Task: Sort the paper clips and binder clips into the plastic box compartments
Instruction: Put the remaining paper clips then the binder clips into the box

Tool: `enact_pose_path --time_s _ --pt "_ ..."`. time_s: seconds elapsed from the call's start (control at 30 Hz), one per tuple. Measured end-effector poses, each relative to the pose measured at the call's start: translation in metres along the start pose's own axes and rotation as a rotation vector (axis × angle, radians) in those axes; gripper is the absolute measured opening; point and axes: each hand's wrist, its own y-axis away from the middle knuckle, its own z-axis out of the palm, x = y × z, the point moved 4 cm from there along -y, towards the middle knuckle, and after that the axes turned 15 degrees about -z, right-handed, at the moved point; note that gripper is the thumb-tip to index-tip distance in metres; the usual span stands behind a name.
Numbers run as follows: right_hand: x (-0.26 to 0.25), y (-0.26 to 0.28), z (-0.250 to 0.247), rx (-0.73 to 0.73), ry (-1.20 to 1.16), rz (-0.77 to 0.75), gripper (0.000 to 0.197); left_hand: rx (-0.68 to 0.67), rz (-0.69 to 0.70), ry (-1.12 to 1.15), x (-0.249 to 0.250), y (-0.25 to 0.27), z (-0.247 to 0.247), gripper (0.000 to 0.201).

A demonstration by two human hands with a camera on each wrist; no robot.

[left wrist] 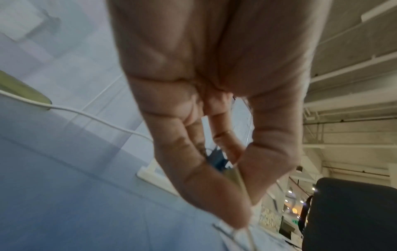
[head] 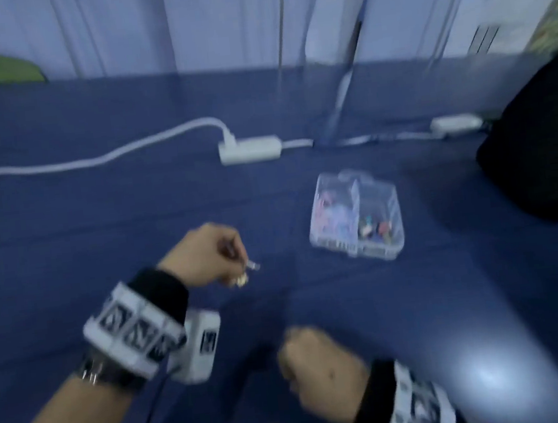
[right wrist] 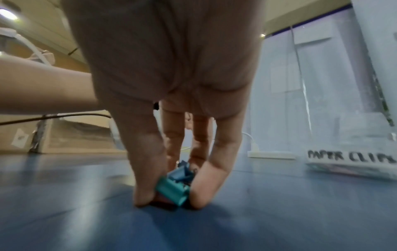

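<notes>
The head view is blurred. A clear plastic box [head: 355,217] with compartments stands on the blue tabletop [head: 100,230], with coloured clips inside. In the right wrist view its front wall [right wrist: 350,158] reads "PAPER CLIPS". My left hand [head: 235,267] hovers left of the box and pinches a small pale yellow binder clip [head: 243,278]. In the left wrist view that clip [left wrist: 233,176] sits between thumb and fingers of the left hand [left wrist: 247,208]. My right hand [head: 294,371] is down on the tabletop near me. Its fingertips [right wrist: 199,200] grip a bunch of binder clips, teal [right wrist: 171,188] and blue [right wrist: 182,171].
A white power strip [head: 249,149] with a plugged-in cable [head: 93,160] lies behind the box, and a smaller white adapter [head: 454,123] lies to its right. A large black object [head: 539,149] stands at the right edge. Pale partition panels [head: 216,21] rise at the back.
</notes>
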Motion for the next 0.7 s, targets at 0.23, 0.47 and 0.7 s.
enact_pose_path --time_s 0.23,0.47,0.7 --pt "0.026 -0.002 -0.018 0.078 -0.275 -0.074 0.015 -0.109 -0.060 -0.175 0.004 -0.005 0.016 0.026" --pt "0.055 -0.011 -0.036 0.175 -0.336 -0.011 0.011 -0.195 -0.046 0.048 0.017 -0.008 0.035 0.024" --pt "0.074 -0.003 -0.055 0.271 -0.375 0.018 0.012 -0.131 0.001 0.109 0.054 -0.013 0.040 0.025"
